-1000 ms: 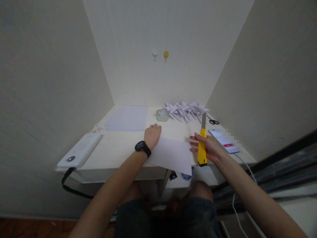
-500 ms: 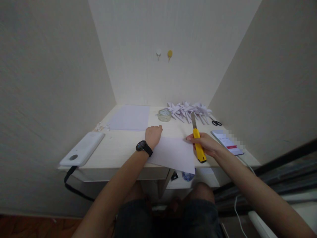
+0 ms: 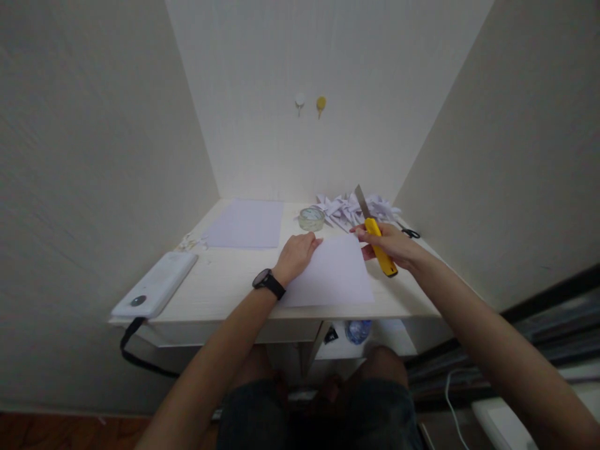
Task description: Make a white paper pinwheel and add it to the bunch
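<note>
A white sheet of paper (image 3: 330,278) lies at the front of the desk, its near edge close to the desk's edge. My left hand (image 3: 297,253), a black watch on its wrist, is closed at the sheet's upper left corner. In my right hand (image 3: 391,242) is a yellow utility knife (image 3: 380,249), its long blade slid out and pointing up and away to the left. The right thumb and fingertips also meet at the sheet's upper right corner. Behind the knife lies a pile of folded paper pieces (image 3: 342,209).
A roll of clear tape (image 3: 311,219) sits behind the sheet. More paper (image 3: 246,223) lies back left, beside white scraps (image 3: 190,242). A white device (image 3: 157,284) with a black strap rests at the left edge. Black-handled scissors (image 3: 411,233) lie at the right. Walls enclose the desk (image 3: 220,281).
The paper has moved away from me and straightened, no longer hanging over the front edge. My right hand and the knife have moved up, covering the phone at the right.
</note>
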A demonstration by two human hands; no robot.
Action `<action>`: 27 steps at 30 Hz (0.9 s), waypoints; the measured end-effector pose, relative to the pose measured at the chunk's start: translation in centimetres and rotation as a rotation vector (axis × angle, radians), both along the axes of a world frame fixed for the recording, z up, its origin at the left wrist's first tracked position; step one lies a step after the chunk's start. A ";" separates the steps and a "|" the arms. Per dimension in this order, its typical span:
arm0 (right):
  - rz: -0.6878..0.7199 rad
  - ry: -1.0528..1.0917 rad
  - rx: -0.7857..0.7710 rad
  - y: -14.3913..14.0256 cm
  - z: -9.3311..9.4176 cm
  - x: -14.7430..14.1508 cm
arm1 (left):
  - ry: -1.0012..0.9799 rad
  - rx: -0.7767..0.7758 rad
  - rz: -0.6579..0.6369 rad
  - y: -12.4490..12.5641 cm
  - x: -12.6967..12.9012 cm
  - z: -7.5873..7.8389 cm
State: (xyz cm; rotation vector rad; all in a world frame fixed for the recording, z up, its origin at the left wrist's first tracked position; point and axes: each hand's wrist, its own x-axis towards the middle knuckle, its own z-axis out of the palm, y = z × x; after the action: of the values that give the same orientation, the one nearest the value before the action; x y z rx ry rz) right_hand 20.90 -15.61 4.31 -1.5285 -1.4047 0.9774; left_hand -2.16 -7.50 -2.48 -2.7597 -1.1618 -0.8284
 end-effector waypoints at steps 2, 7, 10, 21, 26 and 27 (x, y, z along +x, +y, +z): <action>-0.044 -0.251 0.024 0.1 -0.6 1.7 | 0.021 0.021 0.017 0.1 -0.2 0.2; -0.020 -0.867 0.133 -0.6 -4.0 4.6 | 0.077 0.057 0.054 0.1 -0.3 0.6; 0.143 -0.939 0.151 -1.5 -5.7 4.8 | 0.120 0.059 0.054 0.0 -0.3 0.6; 0.265 -0.813 0.348 -1.8 -8.3 4.4 | 0.291 0.076 0.001 1.9 0.5 0.6; 0.232 -0.834 0.369 -1.7 -9.4 4.7 | 0.216 0.051 0.037 0.1 0.7 0.5; 0.222 -0.841 0.378 -1.7 -9.5 4.7 | 0.218 0.033 0.001 -0.7 0.7 0.4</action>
State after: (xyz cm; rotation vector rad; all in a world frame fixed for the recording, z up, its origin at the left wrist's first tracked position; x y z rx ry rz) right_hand 25.55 -17.34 -5.23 -1.5663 -2.2224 0.1166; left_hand -1.45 -8.17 -2.09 -2.7375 -1.0985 -0.5249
